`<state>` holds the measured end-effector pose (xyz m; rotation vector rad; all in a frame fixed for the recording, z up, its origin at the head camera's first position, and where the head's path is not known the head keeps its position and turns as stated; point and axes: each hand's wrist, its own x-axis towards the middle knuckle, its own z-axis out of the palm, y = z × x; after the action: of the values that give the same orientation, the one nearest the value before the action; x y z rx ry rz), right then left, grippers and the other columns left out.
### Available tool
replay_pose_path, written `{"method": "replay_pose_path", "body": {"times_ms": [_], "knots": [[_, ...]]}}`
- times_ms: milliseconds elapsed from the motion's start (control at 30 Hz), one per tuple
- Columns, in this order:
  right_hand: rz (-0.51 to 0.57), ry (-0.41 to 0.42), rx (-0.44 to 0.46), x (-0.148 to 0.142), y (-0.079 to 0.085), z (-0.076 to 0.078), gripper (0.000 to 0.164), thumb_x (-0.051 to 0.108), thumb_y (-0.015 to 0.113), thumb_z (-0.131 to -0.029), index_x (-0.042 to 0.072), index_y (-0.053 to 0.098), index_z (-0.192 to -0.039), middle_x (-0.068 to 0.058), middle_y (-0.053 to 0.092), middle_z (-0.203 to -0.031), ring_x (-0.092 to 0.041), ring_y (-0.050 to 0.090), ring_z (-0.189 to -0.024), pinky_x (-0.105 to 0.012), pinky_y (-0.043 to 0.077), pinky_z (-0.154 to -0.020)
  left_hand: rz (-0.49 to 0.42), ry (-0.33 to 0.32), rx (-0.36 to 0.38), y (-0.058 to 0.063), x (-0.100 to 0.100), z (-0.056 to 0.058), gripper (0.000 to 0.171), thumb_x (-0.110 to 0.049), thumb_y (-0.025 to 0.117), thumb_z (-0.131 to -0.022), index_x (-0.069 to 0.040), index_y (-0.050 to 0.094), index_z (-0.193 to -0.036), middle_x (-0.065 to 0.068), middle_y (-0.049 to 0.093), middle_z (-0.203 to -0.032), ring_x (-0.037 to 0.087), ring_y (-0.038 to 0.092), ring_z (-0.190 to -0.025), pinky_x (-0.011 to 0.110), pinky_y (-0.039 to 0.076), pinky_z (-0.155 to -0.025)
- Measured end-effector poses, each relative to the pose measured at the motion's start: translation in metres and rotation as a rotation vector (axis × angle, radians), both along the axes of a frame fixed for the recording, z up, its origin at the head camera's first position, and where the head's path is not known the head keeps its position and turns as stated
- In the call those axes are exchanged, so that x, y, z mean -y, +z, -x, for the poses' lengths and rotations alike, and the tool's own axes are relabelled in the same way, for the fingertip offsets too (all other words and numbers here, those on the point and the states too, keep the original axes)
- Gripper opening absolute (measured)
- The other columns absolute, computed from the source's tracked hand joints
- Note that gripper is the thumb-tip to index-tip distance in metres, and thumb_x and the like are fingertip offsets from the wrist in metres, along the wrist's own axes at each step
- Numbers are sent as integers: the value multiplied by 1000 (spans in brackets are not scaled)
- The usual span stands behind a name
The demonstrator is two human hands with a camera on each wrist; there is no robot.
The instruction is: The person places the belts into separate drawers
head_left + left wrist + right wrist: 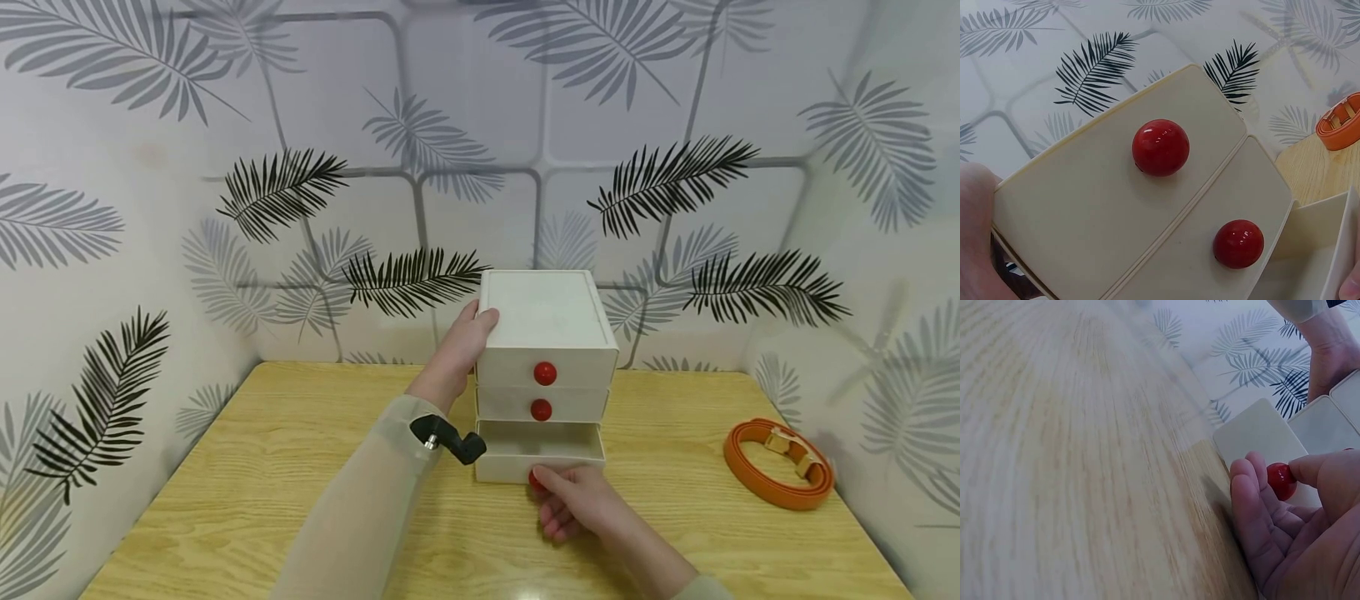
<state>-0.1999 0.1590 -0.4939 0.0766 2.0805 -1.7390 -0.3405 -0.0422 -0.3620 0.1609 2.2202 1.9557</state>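
Observation:
A small white cabinet [546, 308] with three stacked drawers stands on the table. Red round knobs mark its top drawer [501, 367] and middle drawer [498, 403], both pushed in. The bottom drawer [498, 469] is pulled partway out, and the part of its inside that shows is bare. My left hand [459, 346] grips the cabinet's left side, thumb at the top edge. Low in front, my right hand [581, 500] pinches the bottom drawer's red knob [1281, 481] between thumb and fingers, the other fingers loosely bent near the tabletop.
A coiled orange belt [780, 492] with a gold buckle lies on the wooden table [300, 467] to the right. Leaf-patterned walls [480, 100] enclose the table at the back and both sides, with the cabinet close to the back one.

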Motion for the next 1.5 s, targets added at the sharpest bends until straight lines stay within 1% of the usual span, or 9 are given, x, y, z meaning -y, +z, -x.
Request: {"method": "replay_pose_path", "body": {"times_ms": [167,333,600,767,933,1333,1500], "knots": [[-8,6,-11,-1,-1,-5,49,46,61,-114,0,72,-106,-9,73,-74,-14,68,-59,-29,60,-58,-3,0,-9,0,0,0,65,-46,45,-116,-26,29,-175,13,37,-173,40,39,-152,69,31,-121],[-24,2,13,-1,0,-10,50,48,60,-114,0,74,-106,-8,74,-74,-13,69,-59,-28,60,-57,-8,1,-9,-1,0,0,65,-46,45,-116,-25,30,-175,13,37,-173,40,38,-152,69,31,-122],[-39,10,5,0,-1,-18,53,50,60,-114,0,75,-105,-7,73,-73,-14,68,-58,-29,60,-56,-6,-1,-7,0,0,-1,66,-46,45,-116,-25,27,-176,13,35,-175,41,37,-154,68,29,-123],[-33,22,5,0,-2,-22,53,49,60,-114,-1,75,-103,-7,73,-72,-14,68,-58,-29,59,-55,-1,-3,-6,0,1,-1,66,-46,44,-116,-25,28,-176,14,37,-173,40,39,-152,69,30,-122],[-28,44,14,-1,-1,-28,51,49,59,-115,0,74,-106,-7,73,-73,-14,68,-58,-28,59,-55,-1,-8,-10,0,1,-1,64,-46,44,-116,-25,30,-175,15,40,-170,41,42,-149,68,33,-121],[8,55,17,-2,-3,-41,52,48,59,-115,0,74,-104,-7,73,-70,-14,67,-57,-28,57,-53,-4,-5,-10,1,1,-2,63,-45,44,-116,-25,31,-174,14,39,-172,41,40,-150,69,31,-122],[4,64,21,-3,-3,-44,53,50,59,-115,1,75,-105,-5,72,-70,-13,67,-57,-27,57,-53,-3,-9,-9,2,1,-3,64,-45,44,-116,-25,29,-175,15,38,-172,41,40,-150,69,32,-121]]}}
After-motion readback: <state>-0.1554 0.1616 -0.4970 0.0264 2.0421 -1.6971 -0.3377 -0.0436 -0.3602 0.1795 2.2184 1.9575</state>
